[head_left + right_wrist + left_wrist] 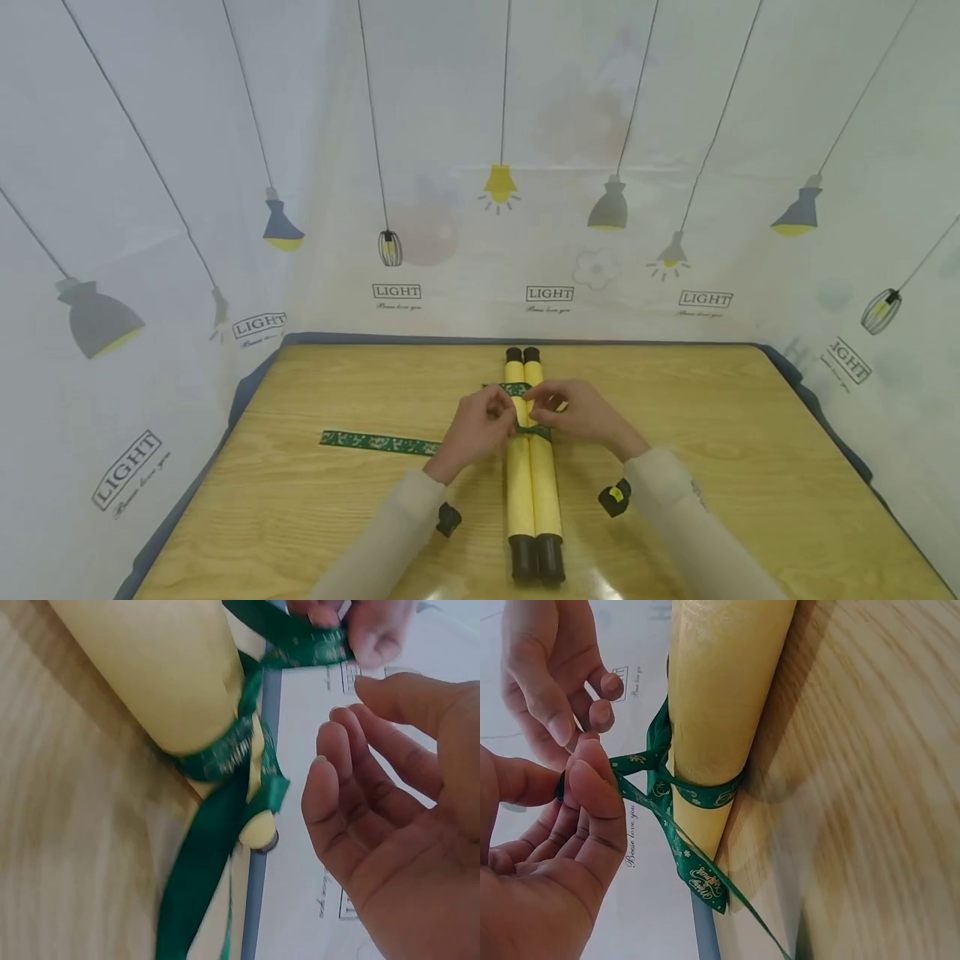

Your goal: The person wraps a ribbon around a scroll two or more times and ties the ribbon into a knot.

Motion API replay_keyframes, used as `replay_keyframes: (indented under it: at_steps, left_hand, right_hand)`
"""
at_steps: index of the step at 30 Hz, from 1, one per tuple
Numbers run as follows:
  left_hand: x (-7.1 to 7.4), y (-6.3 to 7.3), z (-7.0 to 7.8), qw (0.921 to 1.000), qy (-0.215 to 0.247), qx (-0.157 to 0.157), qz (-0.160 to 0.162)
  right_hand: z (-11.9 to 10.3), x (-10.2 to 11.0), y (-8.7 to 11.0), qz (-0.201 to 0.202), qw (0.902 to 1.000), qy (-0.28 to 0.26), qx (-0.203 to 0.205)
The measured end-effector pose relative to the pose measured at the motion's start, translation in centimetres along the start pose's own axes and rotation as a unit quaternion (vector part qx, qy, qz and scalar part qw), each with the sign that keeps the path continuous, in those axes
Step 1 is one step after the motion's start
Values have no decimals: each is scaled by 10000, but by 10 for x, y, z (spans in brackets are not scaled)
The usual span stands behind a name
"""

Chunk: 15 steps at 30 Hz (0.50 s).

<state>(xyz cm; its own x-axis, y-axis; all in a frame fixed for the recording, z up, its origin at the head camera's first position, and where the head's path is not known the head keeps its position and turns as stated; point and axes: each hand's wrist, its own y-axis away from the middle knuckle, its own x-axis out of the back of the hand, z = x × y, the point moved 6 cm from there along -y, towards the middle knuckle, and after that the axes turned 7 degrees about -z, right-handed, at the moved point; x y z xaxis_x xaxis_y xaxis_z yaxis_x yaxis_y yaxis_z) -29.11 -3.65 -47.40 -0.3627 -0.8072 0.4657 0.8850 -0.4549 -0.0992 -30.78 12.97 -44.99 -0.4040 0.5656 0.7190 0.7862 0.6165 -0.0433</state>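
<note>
Two yellow tubes point(519, 483) with black end caps point(550, 558) lie side by side, pointing away from me. A green ribbon point(705, 793) with light printed lettering is wrapped and crossed round them. My left hand point(480, 425) pinches a folded part of this ribbon between thumb and fingers, just above the tubes. Across from it, my right hand point(577, 412) hovers with thumb and fingers loosely bent and apart. In the right wrist view nothing is between the right hand's fingers point(334, 765). One ribbon tail point(202, 870) hangs beside the tubes.
A flat green ribbon length point(378, 442) stretches over the wooden table point(300, 517) to the left, its inner end hidden behind my left wrist. Small black objects point(615, 497) show by both sleeves. A white sheet printed with lamps point(450, 108) surrounds the table's back and sides.
</note>
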Motion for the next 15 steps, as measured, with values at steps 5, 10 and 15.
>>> replay_keyframes:
  at_steps: [5,10,15]
  left_hand:
    - [1,0,3,10000,-19,-18,-14]
    - [1,0,4,10000,33,79,-28]
    - [1,0,5,9999,133,47,-88]
  right_hand:
    - [-7,-14,0,-109,9997,-225,56]
    - [-8,-20,-2,83,9998,-187,-24]
    - [-8,-23,-5,231,9993,-280,-30]
